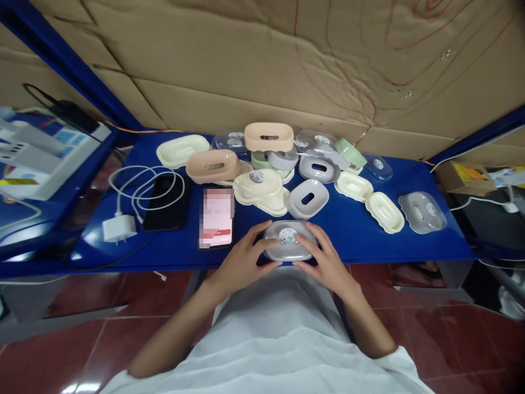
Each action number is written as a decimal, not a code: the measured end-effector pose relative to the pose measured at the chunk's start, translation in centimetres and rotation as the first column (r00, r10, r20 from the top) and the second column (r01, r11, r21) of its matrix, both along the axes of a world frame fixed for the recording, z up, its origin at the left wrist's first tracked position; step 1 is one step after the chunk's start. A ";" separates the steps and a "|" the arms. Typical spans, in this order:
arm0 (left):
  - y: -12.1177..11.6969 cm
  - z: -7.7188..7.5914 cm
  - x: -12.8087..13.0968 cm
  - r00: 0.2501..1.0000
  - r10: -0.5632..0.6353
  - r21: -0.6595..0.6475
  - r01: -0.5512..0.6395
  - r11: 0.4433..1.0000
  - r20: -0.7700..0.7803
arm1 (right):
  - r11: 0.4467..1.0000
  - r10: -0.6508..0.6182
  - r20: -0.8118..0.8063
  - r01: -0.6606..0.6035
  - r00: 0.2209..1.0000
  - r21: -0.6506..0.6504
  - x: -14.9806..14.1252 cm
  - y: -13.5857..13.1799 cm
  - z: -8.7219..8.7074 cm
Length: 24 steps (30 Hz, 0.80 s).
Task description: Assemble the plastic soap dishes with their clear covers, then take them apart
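Observation:
A grey oval soap box (289, 253) with a clear lid and a round printed sticker sits at the table's front edge. My left hand (248, 254) grips its left end, fingers along the far rim and thumb near the front. From the other side my right hand (324, 254) holds the right end, with a finger close to the sticker. Just beyond it lie a grey slotted tray (319, 206) and a cream soap dish (250, 192) with a stickered lid. Farther right are two cream wavy dishes (384, 212) and a clear lid (422, 212).
Left of my hands lie a lit phone (217, 219), a black flat device (166, 205) and a white charger (118, 227) with a coiled cable. Peach slotted trays (213, 167), a green piece (351, 153) and clear lids stand at the back, before a cardboard wall (205, 65).

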State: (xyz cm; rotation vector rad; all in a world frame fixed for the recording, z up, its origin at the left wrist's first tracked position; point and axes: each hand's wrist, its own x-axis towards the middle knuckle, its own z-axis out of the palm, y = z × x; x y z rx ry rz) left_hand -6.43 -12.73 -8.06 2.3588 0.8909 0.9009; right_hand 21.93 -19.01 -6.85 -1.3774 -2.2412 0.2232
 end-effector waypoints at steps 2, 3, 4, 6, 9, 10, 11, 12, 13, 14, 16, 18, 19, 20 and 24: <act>0.0 0.0 -0.2 1.000 -0.010 -0.011 0.010 1.000 -0.011 | 1.000 -0.001 0.005 0.001 1.000 -0.018 0.2 0.1 0.2; 0.0 0.0 -0.2 1.000 -0.020 -0.011 0.020 1.000 -0.017 | 1.000 0.002 0.005 -0.002 1.000 -0.027 0.3 0.1 0.2; -0.1 0.1 -0.3 0.999 -0.032 -0.007 0.032 0.999 -0.022 | 0.999 0.009 -0.001 -0.009 1.000 -0.035 0.4 0.0 0.3; -0.2 0.3 -0.4 0.998 -0.061 0.012 0.062 0.998 -0.017 | 0.999 0.030 -0.031 -0.031 0.999 -0.037 0.6 -0.2 0.3; -0.4 0.7 -0.5 0.991 -0.129 0.030 0.128 0.991 0.024 | 0.999 0.053 -0.082 -0.052 0.995 0.011 1.1 -0.8 0.3; -0.4 0.8 -0.5 0.989 -0.143 0.030 0.142 0.989 0.036 | 0.998 0.047 -0.090 -0.043 0.995 0.044 1.6 -1.0 0.4; -0.5 0.9 -0.5 0.988 -0.146 0.028 0.144 0.989 0.046 | 0.996 0.024 -0.093 -0.015 0.995 0.088 2.4 -1.1 0.7; -0.5 0.9 -0.5 0.989 -0.136 0.025 0.135 0.991 0.050 | 0.988 -0.025 -0.091 0.038 0.996 0.147 3.7 -1.0 1.0; -0.5 1.0 -0.5 0.992 -0.120 0.024 0.119 0.993 0.049 | 0.968 -0.104 -0.090 0.122 0.991 0.220 5.4 -0.6 1.6; -0.5 1.0 -0.4 0.994 -0.102 0.026 0.101 0.995 0.042 | 0.928 -0.209 -0.095 0.228 0.973 0.296 7.7 0.1 2.2; -0.5 0.9 -0.2 0.997 -0.074 0.043 0.073 0.996 0.015 | 0.762 -0.479 -0.131 0.485 0.868 0.429 13.5 2.6 4.0; -0.5 0.8 0.1 0.998 -0.054 0.089 0.056 0.994 -0.029 | 0.563 -0.705 -0.199 0.708 0.680 0.426 20.1 6.3 6.0; -0.6 0.8 0.3 0.998 -0.041 0.121 0.047 0.992 -0.056 | 0.477 -0.796 -0.215 0.805 0.566 0.353 23.2 8.3 6.9; -0.6 0.7 0.4 0.996 -0.026 0.155 0.039 0.987 -0.085 | 0.412 -0.866 -0.190 0.876 0.462 0.250 25.9 10.3 7.6; -0.7 0.7 1.0 0.988 0.025 0.255 0.015 0.967 -0.156 | 0.197 -0.980 0.017 0.979 0.198 -0.051 31.0 15.9 8.4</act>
